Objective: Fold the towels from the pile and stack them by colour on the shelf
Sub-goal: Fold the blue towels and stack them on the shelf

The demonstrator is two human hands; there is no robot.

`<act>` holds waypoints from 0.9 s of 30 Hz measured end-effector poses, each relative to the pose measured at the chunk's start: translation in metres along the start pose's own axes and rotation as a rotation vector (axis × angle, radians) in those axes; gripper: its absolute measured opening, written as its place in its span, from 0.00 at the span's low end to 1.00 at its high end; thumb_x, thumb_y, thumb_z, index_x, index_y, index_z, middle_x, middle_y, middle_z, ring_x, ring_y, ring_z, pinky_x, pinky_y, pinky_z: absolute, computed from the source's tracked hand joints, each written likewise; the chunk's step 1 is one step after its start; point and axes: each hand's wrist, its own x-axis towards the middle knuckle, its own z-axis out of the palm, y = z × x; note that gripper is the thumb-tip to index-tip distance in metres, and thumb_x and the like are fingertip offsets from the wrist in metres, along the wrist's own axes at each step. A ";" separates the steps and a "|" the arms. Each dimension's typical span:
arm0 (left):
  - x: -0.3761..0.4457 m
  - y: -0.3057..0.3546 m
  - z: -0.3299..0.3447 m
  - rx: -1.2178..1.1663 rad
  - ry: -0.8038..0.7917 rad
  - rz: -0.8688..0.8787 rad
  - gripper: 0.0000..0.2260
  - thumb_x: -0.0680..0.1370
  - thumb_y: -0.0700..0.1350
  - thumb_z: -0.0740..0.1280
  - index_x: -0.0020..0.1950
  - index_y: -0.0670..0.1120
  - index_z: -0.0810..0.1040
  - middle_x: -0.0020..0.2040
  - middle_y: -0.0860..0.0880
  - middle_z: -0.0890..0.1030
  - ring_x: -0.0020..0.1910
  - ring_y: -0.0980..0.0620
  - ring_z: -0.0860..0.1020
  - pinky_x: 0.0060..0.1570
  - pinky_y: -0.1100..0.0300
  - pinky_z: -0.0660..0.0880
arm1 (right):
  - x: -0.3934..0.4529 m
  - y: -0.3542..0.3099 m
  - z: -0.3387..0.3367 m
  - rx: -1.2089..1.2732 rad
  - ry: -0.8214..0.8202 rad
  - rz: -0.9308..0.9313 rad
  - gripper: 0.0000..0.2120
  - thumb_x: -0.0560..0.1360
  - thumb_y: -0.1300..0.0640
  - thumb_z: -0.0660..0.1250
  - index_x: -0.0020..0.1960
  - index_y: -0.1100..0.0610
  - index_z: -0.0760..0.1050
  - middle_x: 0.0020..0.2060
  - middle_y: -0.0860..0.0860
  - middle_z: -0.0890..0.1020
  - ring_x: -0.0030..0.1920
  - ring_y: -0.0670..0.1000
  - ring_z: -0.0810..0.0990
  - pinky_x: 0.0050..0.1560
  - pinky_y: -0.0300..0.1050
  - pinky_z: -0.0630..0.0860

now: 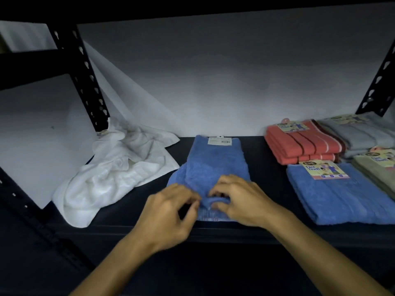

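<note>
1. Folding is the job right now: a blue towel [215,165] lies on the dark shelf [267,150], in the middle, with its near end by the front edge.
2. The left hand [171,212] sits at the near left side of the towel. Its fingers are curled in, and they look like they pinch the cloth, but that hand is blurry, so I cannot tell for sure.
3. The right hand [239,199] has its fingers bent around a little bunched fold at the near end. This grip is small and tight, just a bit of cloth.
4. Both hands are close together at the same end, most likely so the end can be lifted evenly and laid over the far part.
5. A paper tag [219,141] sits at the far end of the towel, near the white back wall [213,71].
6. A crumpled white towel [119,167] waits on the left. It is not folded yet.
7. On the right, folded towels are sorted by colour: a red stack [303,146], a grey stack [363,133], a beige towel [380,174] and a folded blue one [342,195].
8. The folded blue one is near the front, so the towel in the hands probably goes on top of it.
</note>
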 end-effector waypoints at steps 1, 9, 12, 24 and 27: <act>-0.007 -0.002 0.003 0.030 -0.026 0.051 0.07 0.77 0.48 0.66 0.51 0.50 0.82 0.48 0.58 0.82 0.46 0.57 0.79 0.39 0.54 0.78 | 0.001 0.001 0.001 0.071 0.041 0.020 0.05 0.76 0.48 0.68 0.51 0.45 0.81 0.44 0.39 0.75 0.47 0.40 0.73 0.44 0.39 0.69; -0.019 -0.013 0.008 0.264 -0.120 0.249 0.12 0.79 0.51 0.65 0.53 0.46 0.85 0.50 0.54 0.83 0.50 0.55 0.80 0.45 0.57 0.80 | 0.004 0.017 -0.037 0.552 0.631 0.344 0.06 0.76 0.60 0.68 0.44 0.50 0.74 0.40 0.50 0.82 0.39 0.50 0.81 0.44 0.47 0.78; -0.021 -0.014 0.002 0.330 -0.123 0.238 0.13 0.79 0.51 0.64 0.50 0.46 0.85 0.46 0.54 0.84 0.46 0.54 0.81 0.41 0.56 0.80 | -0.012 0.025 -0.050 0.378 0.739 0.480 0.04 0.77 0.62 0.66 0.51 0.56 0.75 0.40 0.52 0.80 0.37 0.51 0.77 0.42 0.45 0.74; -0.019 -0.013 -0.002 0.280 -0.137 0.122 0.14 0.78 0.55 0.63 0.46 0.50 0.84 0.43 0.58 0.82 0.44 0.59 0.79 0.31 0.59 0.77 | -0.019 0.019 -0.008 -0.444 0.282 -0.118 0.22 0.64 0.57 0.78 0.57 0.56 0.79 0.55 0.54 0.77 0.57 0.56 0.75 0.48 0.50 0.78; -0.014 -0.012 -0.001 0.293 -0.153 0.102 0.15 0.79 0.58 0.61 0.42 0.52 0.82 0.39 0.58 0.80 0.42 0.59 0.77 0.29 0.57 0.75 | -0.006 0.022 -0.001 -0.442 0.187 -0.234 0.17 0.63 0.53 0.79 0.51 0.52 0.81 0.46 0.48 0.80 0.47 0.51 0.78 0.50 0.45 0.76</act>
